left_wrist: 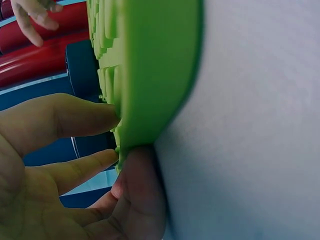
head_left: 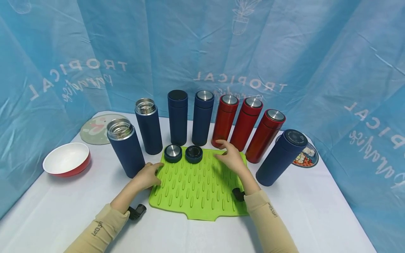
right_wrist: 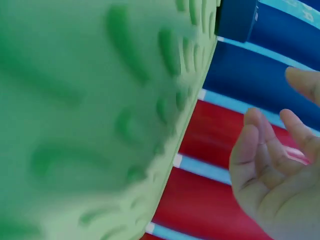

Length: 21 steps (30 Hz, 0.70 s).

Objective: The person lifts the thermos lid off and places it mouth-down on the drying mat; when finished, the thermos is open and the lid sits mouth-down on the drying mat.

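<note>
My left hand (head_left: 146, 177) touches the left edge of a green silicone mat (head_left: 202, 212). In the left wrist view, its fingertips meet the mat's top and side. Just beyond it stand two dark blue thermos bottles without lids, a near one (head_left: 126, 154) and a far one (head_left: 149, 130), steel rims showing. Two dark blue bottle lids lie on the mat's far side, one silver-topped (head_left: 173, 153), one dark-topped (head_left: 194, 154). My right hand (head_left: 230, 156) hovers above the mat's right part, holding nothing, fingers slightly bent, in front of a red thermos bottle (head_left: 224, 121).
Behind the mat stand two lidded blue bottles (head_left: 178, 119) and more red bottles (head_left: 246, 124). Another blue bottle (head_left: 280, 160) is at the right, near a patterned round mat (head_left: 307, 156). A red-and-white bowl (head_left: 67, 160) and a round placemat (head_left: 100, 129) lie left. Blue curtains (head_left: 190, 42) enclose the white table.
</note>
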Available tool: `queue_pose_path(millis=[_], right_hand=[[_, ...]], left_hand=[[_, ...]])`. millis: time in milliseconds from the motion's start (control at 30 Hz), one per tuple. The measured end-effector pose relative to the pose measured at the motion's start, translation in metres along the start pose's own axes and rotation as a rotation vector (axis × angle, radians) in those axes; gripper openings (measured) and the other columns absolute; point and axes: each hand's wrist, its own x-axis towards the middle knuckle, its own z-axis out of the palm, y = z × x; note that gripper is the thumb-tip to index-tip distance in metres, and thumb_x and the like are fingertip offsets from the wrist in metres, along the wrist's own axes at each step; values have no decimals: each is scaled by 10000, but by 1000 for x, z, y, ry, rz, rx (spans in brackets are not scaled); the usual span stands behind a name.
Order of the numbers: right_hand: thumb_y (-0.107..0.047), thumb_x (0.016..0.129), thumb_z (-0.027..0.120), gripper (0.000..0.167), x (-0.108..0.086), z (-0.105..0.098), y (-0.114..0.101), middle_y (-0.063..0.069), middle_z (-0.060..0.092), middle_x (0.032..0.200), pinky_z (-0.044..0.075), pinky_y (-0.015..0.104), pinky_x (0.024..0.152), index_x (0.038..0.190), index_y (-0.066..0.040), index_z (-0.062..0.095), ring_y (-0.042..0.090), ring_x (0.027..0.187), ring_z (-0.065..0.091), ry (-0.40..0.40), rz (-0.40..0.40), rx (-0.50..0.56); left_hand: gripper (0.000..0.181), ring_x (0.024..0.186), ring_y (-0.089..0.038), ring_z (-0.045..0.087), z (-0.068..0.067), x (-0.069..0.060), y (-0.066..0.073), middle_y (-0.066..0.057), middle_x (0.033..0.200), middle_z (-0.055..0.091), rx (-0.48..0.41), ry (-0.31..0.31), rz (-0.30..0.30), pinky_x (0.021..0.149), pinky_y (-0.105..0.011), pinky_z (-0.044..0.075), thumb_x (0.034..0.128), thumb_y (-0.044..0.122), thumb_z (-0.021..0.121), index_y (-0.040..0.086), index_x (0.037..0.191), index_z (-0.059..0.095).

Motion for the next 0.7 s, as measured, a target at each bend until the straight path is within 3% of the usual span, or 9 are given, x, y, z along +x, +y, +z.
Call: queue_pose_path(millis=[300, 700], right_hand=[[-128, 841, 656, 535, -31, -24, 21, 176, 545, 1179, 510, 382, 719, 1342, -121, 469, 306, 951, 594, 7, 43, -40], [-75, 792, 682, 499, -55, -36, 36, 187, 580, 1092, 501, 400, 703, 1270, -62, 540, 279, 837, 613, 47, 31, -188]], left_hand=[[705, 805, -255, 481, 2, 3, -4, -215, 1050, 448, 46, 12, 28, 639, -297, 431, 707, -10, 671, -54, 1355, 396], [705, 738, -238, 490, 2, 3, -4, -213, 1034, 426, 12, 8, 23, 553, -273, 443, 712, -30, 652, -54, 1363, 382]])
